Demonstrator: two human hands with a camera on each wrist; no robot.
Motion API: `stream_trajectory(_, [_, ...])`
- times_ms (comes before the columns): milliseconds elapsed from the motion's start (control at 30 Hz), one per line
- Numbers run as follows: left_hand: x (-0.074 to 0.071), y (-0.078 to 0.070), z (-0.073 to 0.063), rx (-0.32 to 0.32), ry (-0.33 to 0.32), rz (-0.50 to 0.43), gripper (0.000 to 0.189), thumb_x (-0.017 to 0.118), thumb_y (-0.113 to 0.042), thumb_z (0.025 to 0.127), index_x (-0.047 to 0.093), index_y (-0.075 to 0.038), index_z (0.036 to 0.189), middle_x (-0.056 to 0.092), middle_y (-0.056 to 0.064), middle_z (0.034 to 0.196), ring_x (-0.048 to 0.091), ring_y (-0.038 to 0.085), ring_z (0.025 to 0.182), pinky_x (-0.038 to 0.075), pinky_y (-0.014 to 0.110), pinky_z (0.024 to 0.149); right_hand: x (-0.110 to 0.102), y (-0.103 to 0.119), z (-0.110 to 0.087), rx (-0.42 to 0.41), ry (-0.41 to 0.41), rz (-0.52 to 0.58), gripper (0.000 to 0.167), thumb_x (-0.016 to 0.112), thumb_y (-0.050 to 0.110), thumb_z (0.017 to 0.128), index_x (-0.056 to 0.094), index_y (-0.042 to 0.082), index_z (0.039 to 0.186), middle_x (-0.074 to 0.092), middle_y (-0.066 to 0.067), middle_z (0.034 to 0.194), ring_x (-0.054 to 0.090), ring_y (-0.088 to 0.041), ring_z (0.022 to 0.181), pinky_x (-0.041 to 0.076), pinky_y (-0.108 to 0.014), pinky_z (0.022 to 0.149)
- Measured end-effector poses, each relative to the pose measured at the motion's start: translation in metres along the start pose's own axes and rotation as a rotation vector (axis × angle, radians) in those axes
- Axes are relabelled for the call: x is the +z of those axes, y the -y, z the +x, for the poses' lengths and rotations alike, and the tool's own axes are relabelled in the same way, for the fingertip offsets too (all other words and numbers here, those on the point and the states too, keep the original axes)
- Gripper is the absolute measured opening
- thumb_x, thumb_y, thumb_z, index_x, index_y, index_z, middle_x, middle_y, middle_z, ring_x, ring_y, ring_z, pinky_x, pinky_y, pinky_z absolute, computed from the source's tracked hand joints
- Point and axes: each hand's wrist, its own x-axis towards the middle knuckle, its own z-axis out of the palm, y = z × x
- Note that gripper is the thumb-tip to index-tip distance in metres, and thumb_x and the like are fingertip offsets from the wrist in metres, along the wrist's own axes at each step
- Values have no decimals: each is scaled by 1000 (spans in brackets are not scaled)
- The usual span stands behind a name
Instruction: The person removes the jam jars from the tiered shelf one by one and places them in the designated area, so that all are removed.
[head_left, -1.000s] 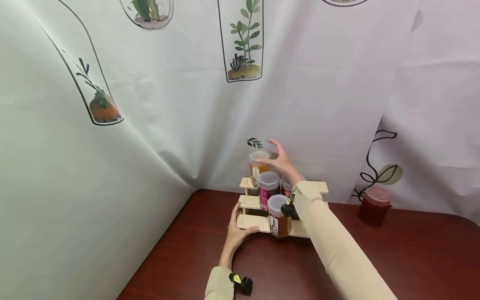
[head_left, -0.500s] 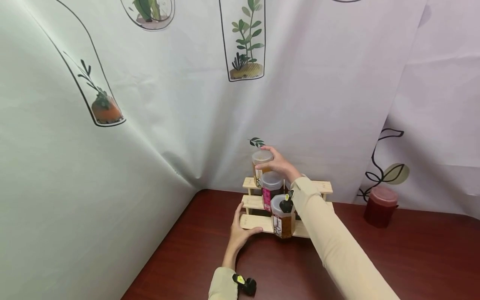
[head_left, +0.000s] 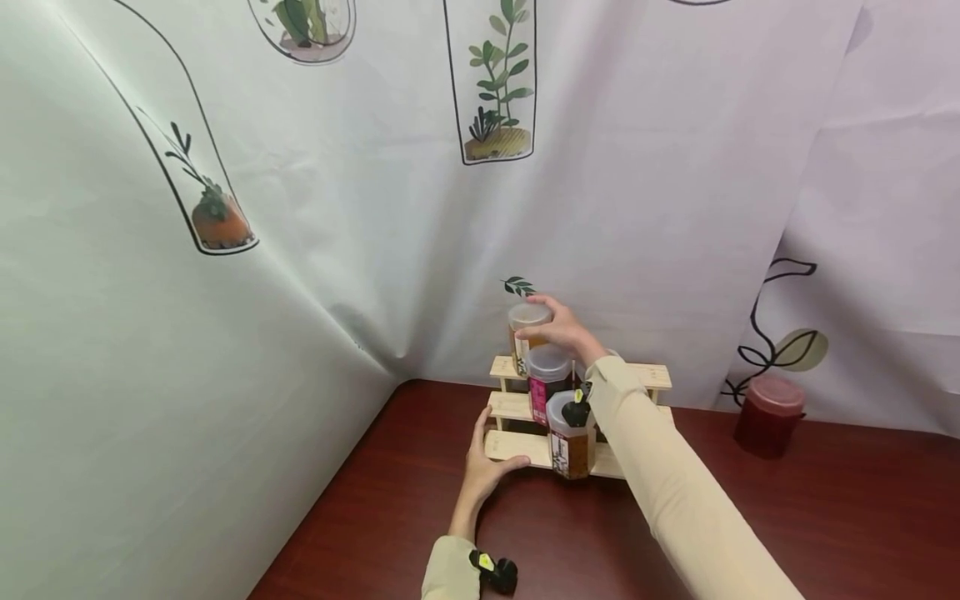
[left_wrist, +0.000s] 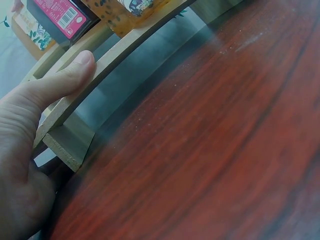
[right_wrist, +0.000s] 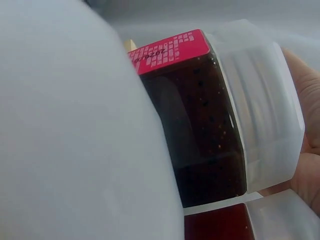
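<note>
A three-step wooden rack (head_left: pixel 517 447) stands on the table near the back wall. My left hand (head_left: pixel 482 473) grips its left end; in the left wrist view the thumb (left_wrist: pixel 75 75) presses the lowest shelf's front edge. On the top step is an amber jar (head_left: pixel 523 343) with a clear lid. My right hand (head_left: pixel 564 329) holds it around the lid, thumb in front and fingers behind. A dark jar with a pink label (head_left: pixel 538 396) sits on the middle step, and an orange-brown jar with dark specks (head_left: pixel 573 452) on the lowest.
A dark red jar (head_left: pixel 769 419) stands alone on the reddish-brown table (head_left: pixel 375 517) to the right. Another red jar (right_wrist: pixel 220 225) shows beside the dark one in the right wrist view. A printed white cloth (head_left: pixel 637 233) hangs behind.
My right hand has come down and left onto the amber jar's lid, closing its fingers and thumb around it. The left hand stays on the rack; the head view shifts slightly.
</note>
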Motion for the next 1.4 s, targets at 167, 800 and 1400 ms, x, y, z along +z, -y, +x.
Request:
stream_trajectory(167, [-1,1,1,-13,10,-10,100,90,-4,64,37,-7,149,54,24,131,52,32,118,41,40,99,2,-2,1,-26,-29,0,80,78,18,81,36,17,150,44,-26,143,47,-42,126,42,-54,102])
stream_trajectory(800, [2,3,6,-14,15,-22,101,89,-1,63,36,-6,149,56,29,124,54,25,106,42,23,91,-13,6,5,-65,-272,119,76,74,14,85,36,13,150,40,-26,148,43,-40,134,39,-47,110])
stream_trajectory(1400, [-6,0,8,22,29,68,101,90,-5,65,35,-5,150,59,29,124,58,32,105,44,29,90,-122,33,-40,-94,-517,-63,74,74,27,86,38,14,149,41,-20,148,45,-25,122,41,-39,104])
